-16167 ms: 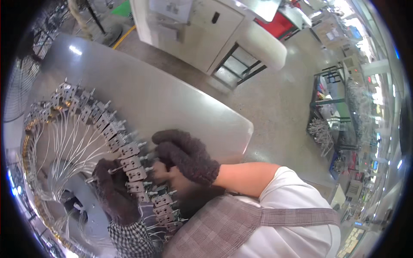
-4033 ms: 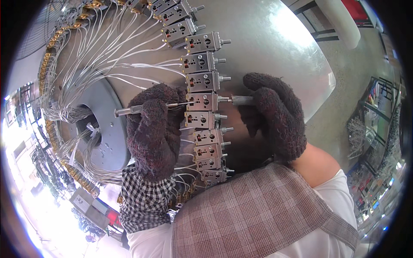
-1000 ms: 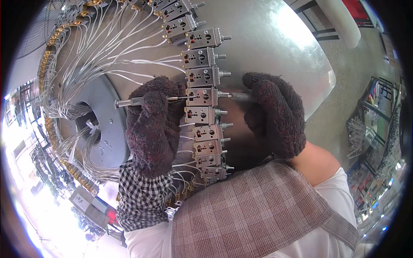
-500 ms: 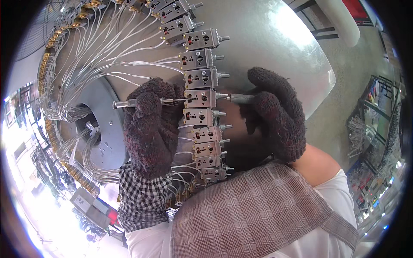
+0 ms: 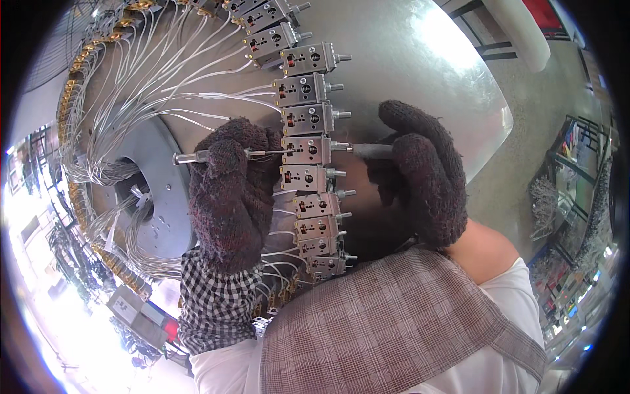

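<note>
My left hand (image 5: 230, 190), in a dark knitted glove, is closed around a slim metal screwdriver (image 5: 191, 158). Its thin blade reaches into a slot in the face of a small silver metal switch box (image 5: 306, 150), which has a spring and a threaded shaft. On the box's other side my right hand (image 5: 430, 174), gloved alike, grips a grey rod-shaped driver (image 5: 373, 152) between thumb and fingers. That driver lines up with the shaft end; whether they touch I cannot tell. Its far end is hidden in the glove.
Several like boxes (image 5: 307, 120) stand in a curved row along a round metal table (image 5: 394, 52). White wires (image 5: 151, 79) run from them to a grey disc (image 5: 167, 210) with a central hole. Brass-coloured parts (image 5: 69, 98) line the left rim. Shelving (image 5: 571, 171) stands at right.
My right fingers have shifted slightly to the right on the grey driver, and its end sits a little farther from the box. My left hand and the screwdriver have stayed nearly still.
</note>
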Motion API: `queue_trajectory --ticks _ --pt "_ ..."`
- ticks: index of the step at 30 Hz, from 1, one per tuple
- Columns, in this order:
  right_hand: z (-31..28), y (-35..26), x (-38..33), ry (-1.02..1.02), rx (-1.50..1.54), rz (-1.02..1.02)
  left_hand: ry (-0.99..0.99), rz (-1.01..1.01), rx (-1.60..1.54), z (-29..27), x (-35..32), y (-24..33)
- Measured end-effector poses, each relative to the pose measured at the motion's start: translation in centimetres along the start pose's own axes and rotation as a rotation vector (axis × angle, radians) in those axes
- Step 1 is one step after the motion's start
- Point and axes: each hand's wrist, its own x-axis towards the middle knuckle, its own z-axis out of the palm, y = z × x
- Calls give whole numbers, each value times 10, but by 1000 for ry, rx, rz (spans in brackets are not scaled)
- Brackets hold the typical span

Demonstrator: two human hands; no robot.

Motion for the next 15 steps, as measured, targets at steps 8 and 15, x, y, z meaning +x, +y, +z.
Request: queue_trajectory --ticks 8,15 --pt "-15 16 -9 -79 52 -149 -265 108 32 -12 -7 0" --pt "-9 14 -17 -47 -66 -116 -114 87 42 -22 -25 -6"
